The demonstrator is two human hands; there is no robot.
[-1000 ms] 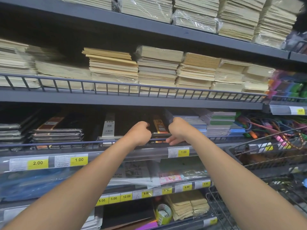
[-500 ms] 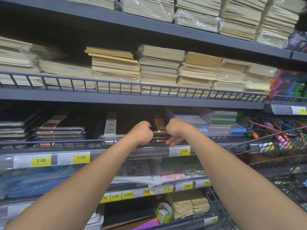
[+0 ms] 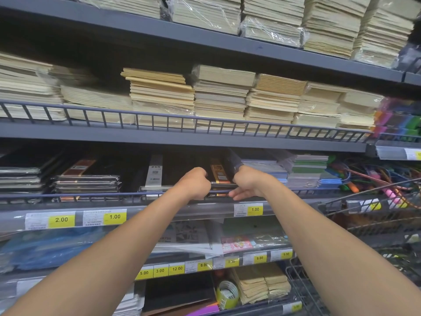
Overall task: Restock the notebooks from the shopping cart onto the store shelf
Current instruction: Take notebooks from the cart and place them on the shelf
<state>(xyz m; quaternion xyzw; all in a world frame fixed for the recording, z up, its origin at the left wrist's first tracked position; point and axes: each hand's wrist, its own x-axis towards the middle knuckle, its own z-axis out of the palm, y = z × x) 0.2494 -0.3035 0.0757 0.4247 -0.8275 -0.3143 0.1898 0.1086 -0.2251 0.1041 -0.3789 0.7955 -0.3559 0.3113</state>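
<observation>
Both hands clench the near edge of the black notebooks (image 3: 219, 176) just behind the front rail (image 3: 91, 194) of the shelf (image 3: 159, 210). The left hand (image 3: 196, 184) grips the stack's left corner and the right hand (image 3: 247, 184) its right, both equally near. The stack lies straight ahead of the knuckles, its long axis seemingly running away from the rail, so the coming move looks like an even push straight back.

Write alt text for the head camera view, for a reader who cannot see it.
Two bare hands, left hand and right hand, grip a stack of black notebooks on the middle shelf, behind its wire rail. Cream notebook stacks fill the shelf above; a wire shopping cart stands at right.
</observation>
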